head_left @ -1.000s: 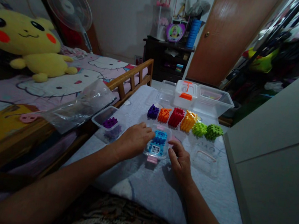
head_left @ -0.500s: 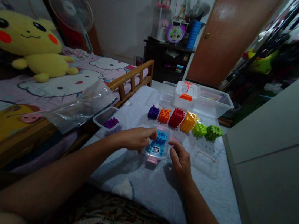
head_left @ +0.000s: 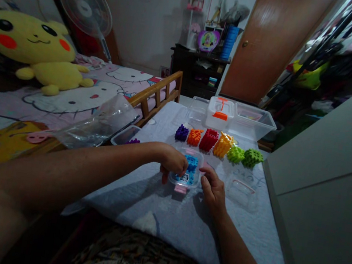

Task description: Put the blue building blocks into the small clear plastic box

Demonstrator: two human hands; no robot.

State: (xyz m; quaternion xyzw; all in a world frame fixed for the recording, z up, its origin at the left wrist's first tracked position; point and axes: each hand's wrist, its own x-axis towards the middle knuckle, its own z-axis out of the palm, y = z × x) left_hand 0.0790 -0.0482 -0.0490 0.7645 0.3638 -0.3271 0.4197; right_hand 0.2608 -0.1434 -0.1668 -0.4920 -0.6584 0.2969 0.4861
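A small clear plastic box (head_left: 184, 185) with pink latches stands on the cloth-covered table, and blue interlocking blocks (head_left: 193, 163) lie inside. Among them, near the front, is a white lattice piece (head_left: 184, 177). My left hand (head_left: 174, 161) reaches over the box's left side, fingers closed and pointing down at the blue blocks; whatever is between the fingertips is hidden. On the opposite side, my right hand (head_left: 214, 188) has its index finger and thumb at the box's right rim, with the other fingers curled. The clear lid (head_left: 242, 195) lies flat to the right.
Behind the box stand block stacks in purple (head_left: 181, 133), orange (head_left: 194, 137), red (head_left: 209, 140), yellow (head_left: 223, 145) and green (head_left: 252, 158). Further back are a lidded bin (head_left: 220, 112) and a clear tub (head_left: 253, 119). Another container (head_left: 125, 135) with purple blocks sits left, partly behind my forearm.
My left hand has shifted slightly right and toward me over the box, and its forearm now covers more of the purple-block container. My right hand keeps its place at the rim.
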